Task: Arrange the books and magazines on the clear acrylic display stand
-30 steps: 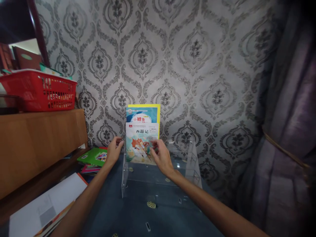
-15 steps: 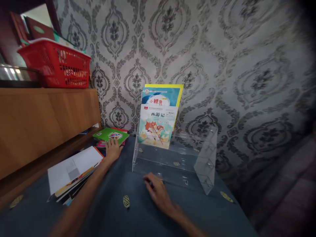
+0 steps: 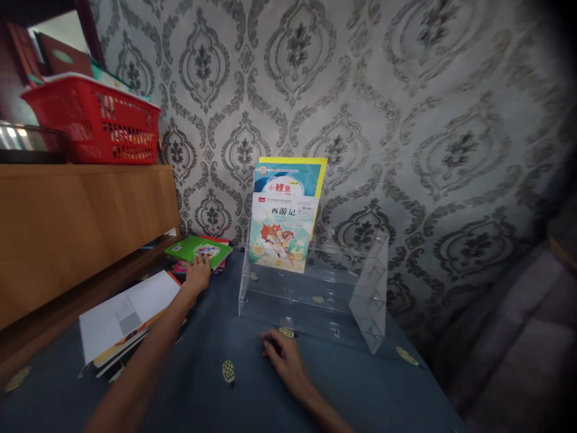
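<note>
At the left, my left hand (image 3: 198,275) reaches to a stack of books; its fingers are closed over the near edge of the top green book (image 3: 192,248), which lies flat. The thumb is hidden. My right hand (image 3: 285,359) rests on the dark blue tablecloth, loosely curled, with a gap between thumb and fingers and nothing in it. Beyond it stands a clear acrylic book rack (image 3: 369,294) with several tiers. On the rack's left side a white and teal book (image 3: 282,234) leans in front of a blue book (image 3: 297,174) and a yellow-edged one (image 3: 321,180).
Nearer on the left lies a pile of books (image 3: 121,316) with a white cover on top, partly behind my left forearm. A wooden cabinet (image 3: 85,222) holds a red basket (image 3: 90,120) and a metal bowl (image 3: 31,138). Patterned wallpaper (image 3: 406,150) backs the table.
My left hand has shifted slightly along the green book's near edge, its fingers drawn closer together. My right hand has moved slightly nearer to me, away from the rack. The view has shifted slightly.
</note>
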Demonstrator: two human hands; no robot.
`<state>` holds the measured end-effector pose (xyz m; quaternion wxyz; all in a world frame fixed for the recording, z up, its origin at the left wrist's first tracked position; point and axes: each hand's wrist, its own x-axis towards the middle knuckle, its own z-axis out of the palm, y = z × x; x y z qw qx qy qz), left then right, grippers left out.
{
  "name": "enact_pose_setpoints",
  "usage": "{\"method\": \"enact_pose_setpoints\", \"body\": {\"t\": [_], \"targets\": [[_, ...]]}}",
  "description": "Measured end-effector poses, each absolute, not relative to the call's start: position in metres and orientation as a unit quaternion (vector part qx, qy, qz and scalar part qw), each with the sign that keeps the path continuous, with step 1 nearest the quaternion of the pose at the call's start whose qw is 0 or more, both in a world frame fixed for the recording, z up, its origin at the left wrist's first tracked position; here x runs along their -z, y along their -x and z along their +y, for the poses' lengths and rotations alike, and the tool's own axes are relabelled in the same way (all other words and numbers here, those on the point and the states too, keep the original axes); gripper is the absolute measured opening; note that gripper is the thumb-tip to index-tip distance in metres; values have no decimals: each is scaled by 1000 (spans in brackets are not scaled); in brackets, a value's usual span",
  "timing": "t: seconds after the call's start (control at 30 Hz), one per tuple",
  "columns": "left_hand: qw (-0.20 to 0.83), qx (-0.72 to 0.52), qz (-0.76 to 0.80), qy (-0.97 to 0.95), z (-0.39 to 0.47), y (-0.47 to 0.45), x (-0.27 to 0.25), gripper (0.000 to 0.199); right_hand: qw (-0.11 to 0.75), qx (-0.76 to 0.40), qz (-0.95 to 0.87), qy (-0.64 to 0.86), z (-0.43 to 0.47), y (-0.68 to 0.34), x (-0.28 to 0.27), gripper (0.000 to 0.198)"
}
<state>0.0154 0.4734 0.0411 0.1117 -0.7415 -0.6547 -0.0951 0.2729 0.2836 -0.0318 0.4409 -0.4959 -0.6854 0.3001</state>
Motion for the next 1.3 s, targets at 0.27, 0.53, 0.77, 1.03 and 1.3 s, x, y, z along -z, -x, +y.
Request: {"method": "enact_pose_setpoints", "body": {"t": [0.27,0.53,0.77,1.03,1.3], "targets": [[138,67,-652,743,462,-14,-50,54,424,-330,-685,492,282,-273,25,24],[154,64,-645,746,461,-23,-53,48,420,-333,-683,496,283,-273,28,24],[160,58,-624,763,455,-24,-51,40,424,-334,-685,489,285,-274,32,23],[181,54,-611,769,454,-22,-54,46,426,-330,-684,492,285,-274,31,24],[195,69,-618,759,450,-23,-51,50,421,-324,-686,497,284,-273,29,28]]}}
